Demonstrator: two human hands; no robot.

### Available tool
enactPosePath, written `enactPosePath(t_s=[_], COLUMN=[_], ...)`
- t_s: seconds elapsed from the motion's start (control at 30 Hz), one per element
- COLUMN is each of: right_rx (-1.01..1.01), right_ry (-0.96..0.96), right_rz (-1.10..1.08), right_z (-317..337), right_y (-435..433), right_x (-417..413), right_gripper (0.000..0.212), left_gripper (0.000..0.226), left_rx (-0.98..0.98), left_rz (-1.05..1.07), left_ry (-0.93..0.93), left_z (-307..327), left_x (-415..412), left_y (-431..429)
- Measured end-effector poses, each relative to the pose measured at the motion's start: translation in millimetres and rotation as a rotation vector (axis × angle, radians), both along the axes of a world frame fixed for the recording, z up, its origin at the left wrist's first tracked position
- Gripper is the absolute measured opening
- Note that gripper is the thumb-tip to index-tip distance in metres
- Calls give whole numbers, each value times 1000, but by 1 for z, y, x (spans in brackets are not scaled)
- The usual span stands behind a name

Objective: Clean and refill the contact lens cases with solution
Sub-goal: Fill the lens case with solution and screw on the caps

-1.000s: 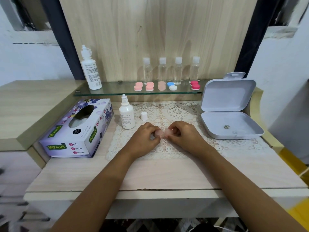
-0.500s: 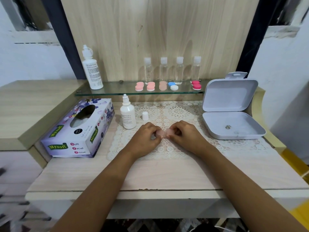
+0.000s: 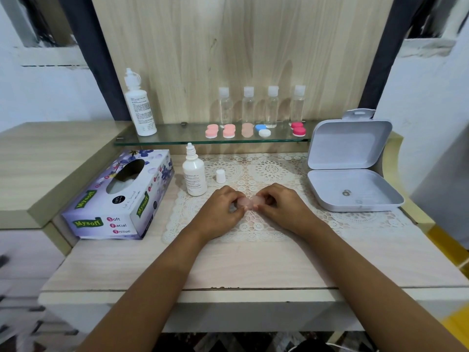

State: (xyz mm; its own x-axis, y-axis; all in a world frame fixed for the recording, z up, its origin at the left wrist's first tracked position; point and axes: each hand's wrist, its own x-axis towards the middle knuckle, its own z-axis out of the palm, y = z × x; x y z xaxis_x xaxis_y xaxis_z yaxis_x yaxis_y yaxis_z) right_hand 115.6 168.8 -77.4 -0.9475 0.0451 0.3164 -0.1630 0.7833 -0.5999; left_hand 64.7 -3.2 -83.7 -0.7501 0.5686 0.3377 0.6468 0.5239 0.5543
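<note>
1. Head view, looking down on a pale wooden desk (image 3: pixel 253 270): a small translucent pink contact lens case (image 3: pixel 250 202) is held low over a white lace mat (image 3: pixel 253 227), at the middle of the desk, between two hands.
2. The case's left end is pinched by the curled fingers of the left hand (image 3: pixel 220 209), and its right end by the curled fingers of the right hand (image 3: pixel 284 207). Most of the case is hidden, so whether its lids are tight or loosened cannot be told.
3. The step in hand is judged to be the opening of the lids. It would be done best with the case kept level and low over the mat, one end braced while the other lid is twisted, so that any old liquid is not tipped out.
4. A small white solution bottle (image 3: pixel 194 174) stands uncapped near the left hand, with its cap (image 3: pixel 220 176) beside it on the mat. The bottle could be knocked over, so the left wrist should be kept clear of it.
5. A tissue box (image 3: pixel 119 196) lies at the left, near enough for wiping.
6. More cases (image 3: pixel 228 130) are lined up on a glass shelf (image 3: pixel 177 138) behind, and a white hinged box (image 3: pixel 352 191) lies open at the right.
</note>
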Motion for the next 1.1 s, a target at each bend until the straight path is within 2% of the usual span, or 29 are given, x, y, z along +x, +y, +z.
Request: enactPosePath(t_s=[0.23,0.43,0.57,0.73,0.9,1.1], right_rx=[-11,15,25,40,22,42], right_ry=[28,18,16,17,24,21], right_rz=[36,31,-25,21,16,-15], right_z=[-2,-2,-4,-4,-4,-5], right_y=[-1,1,-2,0,1,0], right_x=[5,3,2,4,4,3], right_gripper=[35,20,25,32,22,23], left_gripper=[28,28,28,28,26,27], left_rx=[-9,-13,-15,-12,-7,-19], left_rz=[0,0,-1,-5,-4,4], left_ry=[2,10,17,18,16,15], left_z=[-1,-1,-1,-1,-1,-1], left_x=[-1,-1,-1,-1,-1,-2], left_y=[0,0,0,0,0,1])
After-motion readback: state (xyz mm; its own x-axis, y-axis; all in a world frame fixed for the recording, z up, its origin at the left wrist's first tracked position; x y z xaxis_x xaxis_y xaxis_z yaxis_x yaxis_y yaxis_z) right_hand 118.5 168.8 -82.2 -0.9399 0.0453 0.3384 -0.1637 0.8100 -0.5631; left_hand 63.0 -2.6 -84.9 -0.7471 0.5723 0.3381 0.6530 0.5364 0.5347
